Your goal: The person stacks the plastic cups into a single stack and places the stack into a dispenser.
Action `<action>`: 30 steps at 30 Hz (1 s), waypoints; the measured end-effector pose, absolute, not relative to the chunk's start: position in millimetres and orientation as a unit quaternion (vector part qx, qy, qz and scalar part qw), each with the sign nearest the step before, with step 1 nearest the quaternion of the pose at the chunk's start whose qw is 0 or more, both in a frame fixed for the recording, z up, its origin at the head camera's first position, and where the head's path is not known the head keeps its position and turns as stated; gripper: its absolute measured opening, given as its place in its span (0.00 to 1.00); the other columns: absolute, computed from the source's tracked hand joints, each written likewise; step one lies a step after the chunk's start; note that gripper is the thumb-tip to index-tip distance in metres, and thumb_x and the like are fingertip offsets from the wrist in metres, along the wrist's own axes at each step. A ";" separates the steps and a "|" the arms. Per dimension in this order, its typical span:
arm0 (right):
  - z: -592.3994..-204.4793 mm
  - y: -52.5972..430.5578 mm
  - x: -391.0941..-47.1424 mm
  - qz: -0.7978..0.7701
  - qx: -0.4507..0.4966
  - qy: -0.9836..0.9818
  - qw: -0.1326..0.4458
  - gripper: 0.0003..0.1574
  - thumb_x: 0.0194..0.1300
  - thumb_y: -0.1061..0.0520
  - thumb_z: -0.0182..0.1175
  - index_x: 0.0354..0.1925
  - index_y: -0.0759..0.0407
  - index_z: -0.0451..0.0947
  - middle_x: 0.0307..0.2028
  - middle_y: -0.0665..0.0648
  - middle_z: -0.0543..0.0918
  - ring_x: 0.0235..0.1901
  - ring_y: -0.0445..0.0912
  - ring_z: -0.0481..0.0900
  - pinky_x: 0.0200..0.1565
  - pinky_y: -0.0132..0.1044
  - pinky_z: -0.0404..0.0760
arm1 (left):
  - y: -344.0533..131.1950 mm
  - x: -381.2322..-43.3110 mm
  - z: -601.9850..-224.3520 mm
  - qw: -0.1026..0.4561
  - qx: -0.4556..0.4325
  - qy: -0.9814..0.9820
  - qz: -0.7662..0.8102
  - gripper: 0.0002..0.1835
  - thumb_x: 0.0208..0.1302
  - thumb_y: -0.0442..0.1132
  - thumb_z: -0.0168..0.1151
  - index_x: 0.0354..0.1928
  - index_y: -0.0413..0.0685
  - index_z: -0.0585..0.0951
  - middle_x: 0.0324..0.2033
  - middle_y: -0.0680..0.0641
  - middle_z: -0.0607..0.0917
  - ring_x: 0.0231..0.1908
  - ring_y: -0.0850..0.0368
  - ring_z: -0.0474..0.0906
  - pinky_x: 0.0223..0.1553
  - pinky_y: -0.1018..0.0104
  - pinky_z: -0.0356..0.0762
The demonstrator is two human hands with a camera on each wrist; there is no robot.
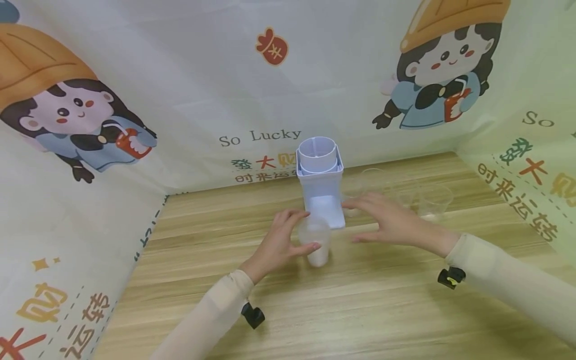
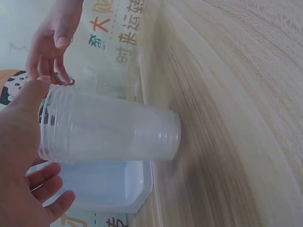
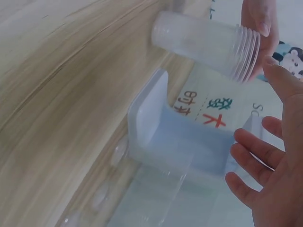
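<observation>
A stack of nested clear plastic cups [image 2: 109, 125] is upright in front of a pale-blue plastic holder [image 1: 321, 187]. My left hand [image 1: 281, 245] curves round the stack near its rims, thumb on the near side and fingers on the far side. In the left wrist view the lower fingers [image 2: 49, 182] stand off from the cups. Thumb and fingers spread, my right hand [image 1: 393, 222] hovers beside the holder on its right, with nothing in it. The holder has a round tube [image 1: 317, 154] in its square top and a flat foot [image 3: 149, 109].
Several more clear cups [image 1: 435, 200] stand on the wooden table [image 1: 315, 315] to the right of the holder, partly behind my right hand. Printed cloth [image 1: 202, 75] forms walls at the back and both sides.
</observation>
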State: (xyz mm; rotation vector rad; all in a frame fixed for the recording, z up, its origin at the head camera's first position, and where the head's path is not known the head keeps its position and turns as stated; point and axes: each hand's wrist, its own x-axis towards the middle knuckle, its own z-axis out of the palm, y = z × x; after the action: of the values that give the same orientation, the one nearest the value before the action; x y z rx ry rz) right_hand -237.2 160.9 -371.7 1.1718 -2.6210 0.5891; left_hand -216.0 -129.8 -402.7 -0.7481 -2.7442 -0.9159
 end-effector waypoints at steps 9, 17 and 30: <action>-369.9 210.1 -242.2 0.202 0.340 -0.912 0.107 0.45 0.53 0.47 0.75 0.65 0.61 0.70 0.60 0.63 0.79 0.61 0.61 0.74 0.65 0.60 0.71 | -128.3 -216.4 -401.7 0.076 -0.241 -0.917 -0.307 0.39 0.51 0.54 0.76 0.63 0.45 0.75 0.62 0.43 0.73 0.66 0.45 0.65 0.68 0.47 0.69; -363.0 261.1 -257.9 0.184 0.268 -0.939 0.110 0.47 0.55 0.44 0.74 0.66 0.64 0.69 0.58 0.69 0.79 0.59 0.65 0.74 0.62 0.63 0.70 | -127.6 -217.2 -402.3 0.070 -0.236 -0.918 -0.310 0.39 0.51 0.55 0.76 0.63 0.44 0.75 0.62 0.42 0.72 0.66 0.45 0.65 0.68 0.47 0.70; -370.9 311.1 -273.6 0.148 0.195 -0.966 0.083 0.53 0.53 0.38 0.73 0.68 0.64 0.66 0.58 0.71 0.79 0.59 0.66 0.72 0.60 0.65 0.69 | -126.4 -219.5 -403.3 0.073 -0.245 -0.911 -0.322 0.37 0.50 0.52 0.77 0.60 0.42 0.76 0.61 0.42 0.73 0.65 0.45 0.65 0.69 0.48 0.69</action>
State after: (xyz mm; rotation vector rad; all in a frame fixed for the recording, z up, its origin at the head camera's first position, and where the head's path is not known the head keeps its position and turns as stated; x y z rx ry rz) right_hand -273.6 311.1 -370.9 0.5825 -2.8842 0.4428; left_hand -219.5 -126.4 -403.3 -0.7354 -2.7371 -0.9683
